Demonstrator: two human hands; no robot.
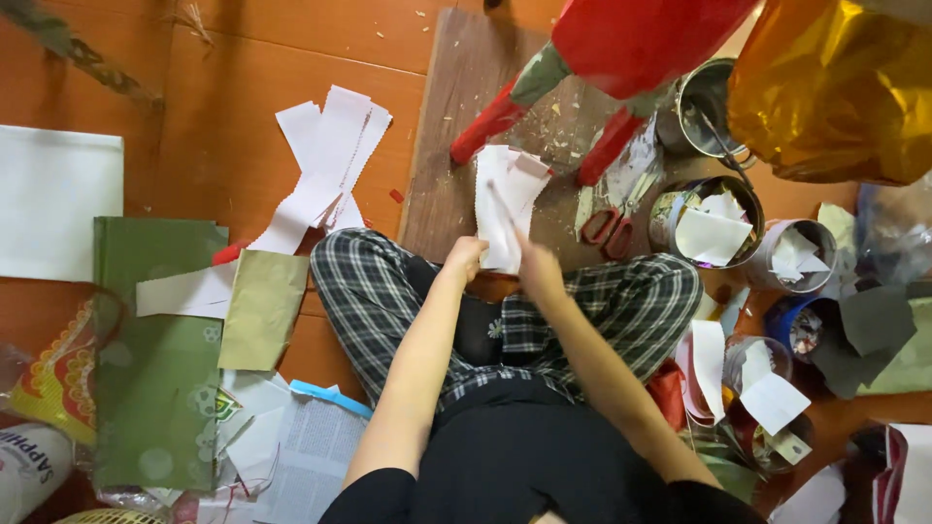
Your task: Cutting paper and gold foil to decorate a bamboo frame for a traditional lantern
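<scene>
**Both hands on one sheaf of white paper**

Your black top and checked trousers fill the near edge as you sit cross-legged on the orange wooden floor. Your left hand and right hand meet above your knees, both closed on the lower edge of a sheaf of white paper strips, which stands up over the brown board in front of you.

To your right stand the containers. I count five round tins: an upper metal tin with a thin tool leaning in it, contents unclear; a wide tin with white paper pieces inside; a smaller tin also stuffed with white scraps; a blue tin whose contents are too dark to tell; and a low tin with a white sheet resting across it.

On the board lies one pair of red-handled scissors, just beside the red legs of a papier-mâché figure; three legs show. One more fan of white strips lies on the floor to your left, with one green sheet and one olive sheet nearer you.
</scene>
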